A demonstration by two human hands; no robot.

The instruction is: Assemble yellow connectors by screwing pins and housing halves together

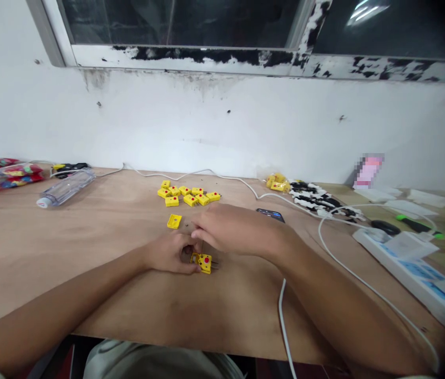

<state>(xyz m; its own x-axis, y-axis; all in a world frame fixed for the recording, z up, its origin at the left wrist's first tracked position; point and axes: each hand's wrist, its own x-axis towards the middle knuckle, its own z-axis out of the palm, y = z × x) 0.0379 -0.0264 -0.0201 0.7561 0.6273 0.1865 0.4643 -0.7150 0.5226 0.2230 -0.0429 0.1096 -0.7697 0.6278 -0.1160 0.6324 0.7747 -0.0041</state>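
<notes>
A yellow two-pin plug (205, 260) with a red dot lies on the table, its metal pins pointing right. My left hand (173, 252) is closed on its left side, thumb and fingertips pinching it. Directly above, my right hand (226, 229) is closed, its fingers pinched around a thin-shafted tool that reaches down to the plug; most of this tool is hidden by the hand. Behind my left hand sits a loose yellow plug cover (174, 221), with a tiny dark piece (186, 225) beside it. Several more yellow plugs (191, 200) are grouped farther back.
A clear bottle (68, 187) and red packages (5, 176) lie at left. At right are a phone (270, 215), bagged yellow parts (277, 182), black and white pieces (317, 197), a power strip (412, 273) and a green-black tool (417, 225). A white cable (283, 316) crosses the front edge.
</notes>
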